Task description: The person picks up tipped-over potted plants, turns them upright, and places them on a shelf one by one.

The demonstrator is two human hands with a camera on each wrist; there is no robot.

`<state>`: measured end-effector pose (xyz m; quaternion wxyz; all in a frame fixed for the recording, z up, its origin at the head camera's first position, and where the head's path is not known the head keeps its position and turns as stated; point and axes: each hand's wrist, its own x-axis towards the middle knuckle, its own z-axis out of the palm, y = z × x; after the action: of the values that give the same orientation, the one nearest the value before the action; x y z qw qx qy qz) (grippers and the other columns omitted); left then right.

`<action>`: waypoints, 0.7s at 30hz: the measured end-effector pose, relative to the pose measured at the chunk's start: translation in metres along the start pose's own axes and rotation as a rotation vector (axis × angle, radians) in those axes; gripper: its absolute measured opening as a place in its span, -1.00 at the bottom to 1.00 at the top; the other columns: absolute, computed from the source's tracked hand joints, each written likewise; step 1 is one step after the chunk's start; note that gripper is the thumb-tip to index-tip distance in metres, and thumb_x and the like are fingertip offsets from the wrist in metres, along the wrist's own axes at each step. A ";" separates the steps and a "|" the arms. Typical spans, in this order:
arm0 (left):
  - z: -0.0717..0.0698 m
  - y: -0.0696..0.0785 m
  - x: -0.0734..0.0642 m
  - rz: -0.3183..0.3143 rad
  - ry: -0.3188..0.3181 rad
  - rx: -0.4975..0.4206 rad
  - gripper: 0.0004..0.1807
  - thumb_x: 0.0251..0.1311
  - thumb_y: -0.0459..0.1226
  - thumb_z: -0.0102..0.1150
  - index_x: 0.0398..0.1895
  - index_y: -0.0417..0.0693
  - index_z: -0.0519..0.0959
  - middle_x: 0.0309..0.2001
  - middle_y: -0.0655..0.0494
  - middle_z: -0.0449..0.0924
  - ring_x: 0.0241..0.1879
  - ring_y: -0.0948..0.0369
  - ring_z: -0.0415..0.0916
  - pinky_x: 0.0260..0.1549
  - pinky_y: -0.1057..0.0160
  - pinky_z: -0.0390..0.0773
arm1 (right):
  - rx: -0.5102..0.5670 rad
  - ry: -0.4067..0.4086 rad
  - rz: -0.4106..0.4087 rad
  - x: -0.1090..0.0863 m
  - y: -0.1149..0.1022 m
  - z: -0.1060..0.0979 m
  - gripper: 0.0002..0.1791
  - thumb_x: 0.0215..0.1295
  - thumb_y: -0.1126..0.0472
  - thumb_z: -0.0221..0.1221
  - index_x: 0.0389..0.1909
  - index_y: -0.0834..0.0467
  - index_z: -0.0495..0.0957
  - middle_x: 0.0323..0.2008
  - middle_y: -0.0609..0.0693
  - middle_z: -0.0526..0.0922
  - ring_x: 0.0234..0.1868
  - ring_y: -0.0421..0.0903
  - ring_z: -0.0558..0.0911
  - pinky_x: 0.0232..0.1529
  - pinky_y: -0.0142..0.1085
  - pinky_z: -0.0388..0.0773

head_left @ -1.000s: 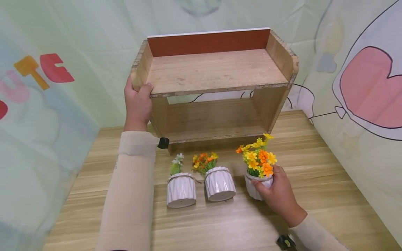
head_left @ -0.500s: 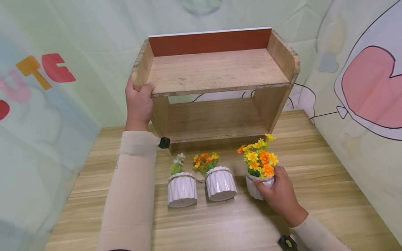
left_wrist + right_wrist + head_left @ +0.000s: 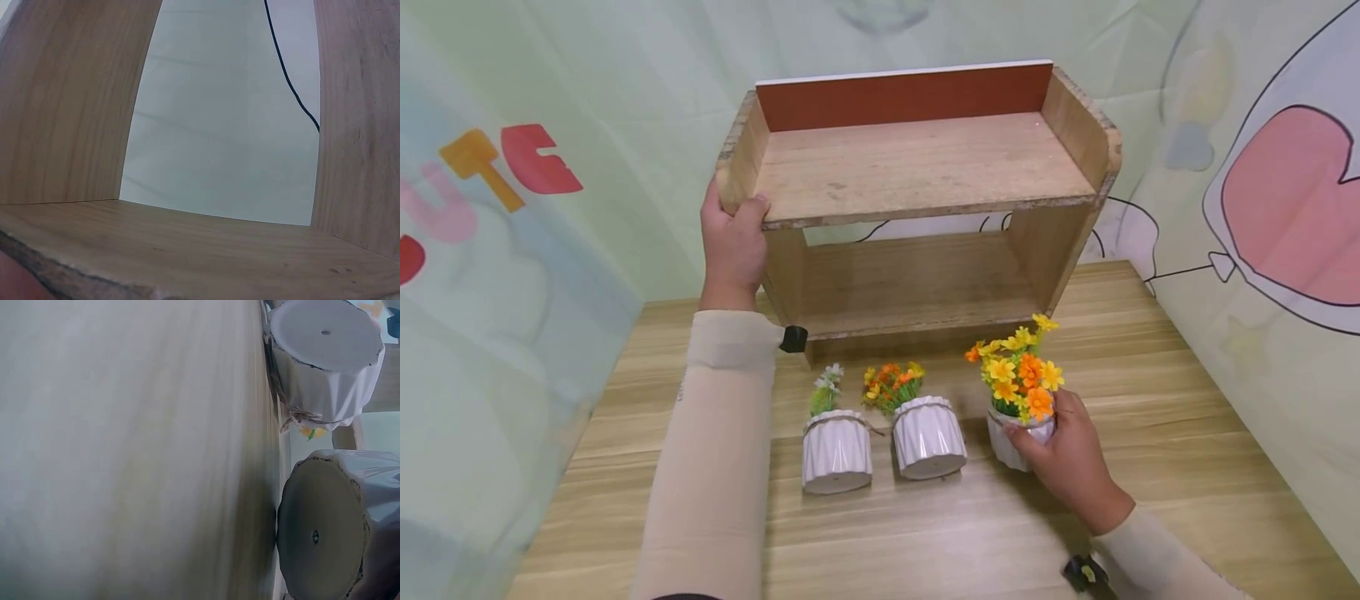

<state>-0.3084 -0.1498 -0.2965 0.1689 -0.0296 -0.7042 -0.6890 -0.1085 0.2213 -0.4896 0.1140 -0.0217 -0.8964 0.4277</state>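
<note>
My left hand [image 3: 733,254] grips the front left corner of a two-tier wooden shelf [image 3: 917,167], thumb on the upper board and fingers round the side panel. In the left wrist view, the lower board [image 3: 206,247] and side panels fill the picture. My right hand [image 3: 1075,462] holds a white fluted flower pot [image 3: 1011,447] with yellow and orange artificial flowers [image 3: 1022,375], tilted over the table. To its left, two similar pots lie tipped with their bases towards me: one with orange flowers [image 3: 891,385], one with white flowers [image 3: 829,383]. The right wrist view shows pot bases [image 3: 325,331].
A wood-grain table [image 3: 925,542] carries the pots and shelf. Printed curtains [image 3: 550,233] surround it at the back and sides. The shelf's red-brown back board [image 3: 902,98] rises behind the upper tier. A black device [image 3: 1082,575] sits at my right wrist.
The head view has shifted slightly, so things sit a little higher in it. Both hands keep the same holds, and the two tipped pots stay put.
</note>
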 end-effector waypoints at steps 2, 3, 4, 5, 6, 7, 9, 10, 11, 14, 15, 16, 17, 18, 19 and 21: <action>0.000 0.000 0.000 0.003 0.001 -0.001 -0.34 0.45 -0.20 -0.03 0.62 0.24 0.25 0.55 0.11 0.28 0.46 0.20 0.26 0.52 0.18 0.19 | -0.004 -0.001 0.000 0.001 0.000 0.000 -0.26 0.19 0.22 0.49 0.31 0.41 0.39 0.13 0.33 0.51 0.16 0.26 0.54 0.26 0.27 0.49; 0.000 0.000 0.000 0.005 0.002 -0.003 -0.34 0.45 -0.20 -0.03 0.62 0.23 0.26 0.55 0.10 0.28 0.46 0.20 0.26 0.51 0.19 0.19 | -0.008 -0.002 0.000 0.001 0.000 0.000 -0.25 0.19 0.22 0.48 0.31 0.41 0.39 0.13 0.33 0.51 0.16 0.26 0.54 0.26 0.27 0.49; 0.000 0.000 0.000 0.003 0.003 0.000 -0.34 0.45 -0.20 -0.03 0.62 0.24 0.26 0.55 0.11 0.28 0.46 0.20 0.26 0.51 0.18 0.19 | -0.009 -0.003 0.000 0.001 0.000 0.000 -0.25 0.19 0.22 0.48 0.32 0.41 0.39 0.13 0.32 0.51 0.16 0.25 0.53 0.26 0.28 0.49; 0.000 0.000 -0.001 0.004 0.004 0.001 -0.34 0.45 -0.20 -0.03 0.61 0.24 0.27 0.54 0.10 0.28 0.46 0.20 0.26 0.51 0.18 0.19 | -0.010 -0.004 -0.001 0.001 0.000 0.000 -0.25 0.19 0.22 0.48 0.33 0.40 0.38 0.13 0.32 0.51 0.16 0.25 0.53 0.26 0.28 0.48; 0.000 0.000 -0.001 0.004 0.005 0.004 -0.35 0.45 -0.19 -0.03 0.61 0.24 0.27 0.54 0.10 0.29 0.45 0.20 0.26 0.51 0.18 0.20 | -0.011 -0.003 -0.004 0.002 0.001 0.000 -0.24 0.19 0.22 0.48 0.34 0.40 0.38 0.14 0.32 0.51 0.16 0.24 0.52 0.27 0.28 0.48; 0.000 0.000 0.000 0.006 0.006 0.004 -0.35 0.45 -0.20 -0.03 0.61 0.23 0.28 0.53 0.10 0.29 0.45 0.19 0.26 0.51 0.18 0.20 | -0.013 -0.002 -0.009 0.002 0.001 0.000 -0.24 0.20 0.22 0.48 0.34 0.40 0.38 0.14 0.31 0.51 0.16 0.24 0.52 0.27 0.28 0.48; 0.000 0.000 0.000 0.004 0.007 0.007 -0.35 0.45 -0.20 -0.02 0.60 0.24 0.28 0.53 0.10 0.30 0.44 0.20 0.26 0.50 0.18 0.20 | -0.013 -0.002 -0.014 0.002 0.002 0.001 -0.23 0.20 0.22 0.47 0.36 0.39 0.37 0.15 0.31 0.51 0.17 0.23 0.52 0.27 0.28 0.47; -0.001 0.000 0.000 0.003 0.009 0.007 -0.35 0.45 -0.20 -0.02 0.60 0.24 0.28 0.53 0.10 0.30 0.44 0.20 0.27 0.50 0.18 0.20 | -0.010 -0.001 -0.015 0.003 0.002 0.001 -0.23 0.20 0.22 0.48 0.36 0.39 0.37 0.15 0.31 0.51 0.17 0.22 0.52 0.27 0.28 0.47; -0.001 0.000 0.000 0.004 0.010 0.002 -0.35 0.44 -0.20 -0.02 0.60 0.23 0.29 0.53 0.10 0.30 0.44 0.20 0.27 0.50 0.19 0.21 | -0.009 -0.001 -0.015 0.003 0.002 0.001 -0.23 0.20 0.21 0.48 0.36 0.39 0.38 0.15 0.31 0.51 0.17 0.22 0.52 0.28 0.28 0.47; -0.001 0.000 0.001 0.003 0.011 -0.001 -0.35 0.44 -0.21 -0.02 0.60 0.22 0.29 0.53 0.10 0.30 0.44 0.21 0.27 0.50 0.21 0.21 | -0.001 -0.008 -0.005 0.004 0.001 0.000 -0.23 0.22 0.20 0.48 0.36 0.38 0.37 0.15 0.30 0.50 0.18 0.23 0.52 0.29 0.28 0.46; -0.001 0.000 0.001 0.001 0.010 -0.002 -0.35 0.44 -0.21 -0.02 0.60 0.22 0.28 0.54 0.11 0.30 0.45 0.21 0.27 0.50 0.21 0.20 | 0.002 -0.013 0.000 0.004 0.000 0.000 -0.23 0.23 0.19 0.47 0.37 0.38 0.36 0.16 0.30 0.50 0.19 0.23 0.51 0.30 0.28 0.46; -0.001 0.000 0.001 -0.001 0.010 -0.003 -0.34 0.44 -0.21 -0.02 0.61 0.23 0.28 0.54 0.11 0.29 0.45 0.21 0.27 0.50 0.21 0.20 | 0.003 -0.019 0.007 0.005 0.000 -0.001 -0.23 0.25 0.18 0.47 0.38 0.37 0.35 0.17 0.30 0.49 0.20 0.23 0.51 0.31 0.28 0.45; -0.001 0.000 0.001 -0.003 0.009 -0.003 -0.34 0.44 -0.21 -0.02 0.61 0.24 0.28 0.54 0.12 0.29 0.45 0.21 0.26 0.50 0.21 0.19 | 0.005 -0.024 0.011 0.005 -0.001 -0.001 -0.22 0.26 0.18 0.46 0.39 0.36 0.34 0.18 0.30 0.48 0.21 0.24 0.50 0.32 0.28 0.44; -0.001 0.000 0.001 -0.005 0.008 -0.002 -0.34 0.45 -0.20 -0.01 0.61 0.24 0.27 0.54 0.12 0.29 0.45 0.21 0.26 0.51 0.21 0.19 | 0.008 -0.029 0.016 0.005 -0.001 -0.001 -0.22 0.27 0.18 0.46 0.40 0.36 0.33 0.19 0.30 0.47 0.23 0.24 0.50 0.33 0.29 0.44; 0.000 0.000 0.001 -0.005 0.008 -0.001 -0.34 0.45 -0.20 -0.01 0.61 0.24 0.27 0.54 0.12 0.29 0.45 0.21 0.26 0.50 0.21 0.19 | 0.011 -0.031 0.018 0.005 -0.002 -0.001 -0.22 0.27 0.18 0.46 0.40 0.36 0.33 0.20 0.30 0.47 0.23 0.24 0.49 0.33 0.29 0.43; 0.000 0.000 0.001 -0.004 0.009 -0.005 -0.34 0.44 -0.20 -0.01 0.61 0.24 0.28 0.54 0.11 0.29 0.45 0.21 0.26 0.50 0.21 0.20 | 0.019 -0.033 0.020 0.005 -0.002 -0.002 -0.21 0.27 0.18 0.46 0.41 0.36 0.32 0.22 0.31 0.46 0.25 0.25 0.49 0.34 0.29 0.42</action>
<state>-0.3092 -0.1501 -0.2966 0.1708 -0.0253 -0.7018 -0.6911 -0.1127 0.2218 -0.4860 0.0953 -0.0224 -0.8938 0.4377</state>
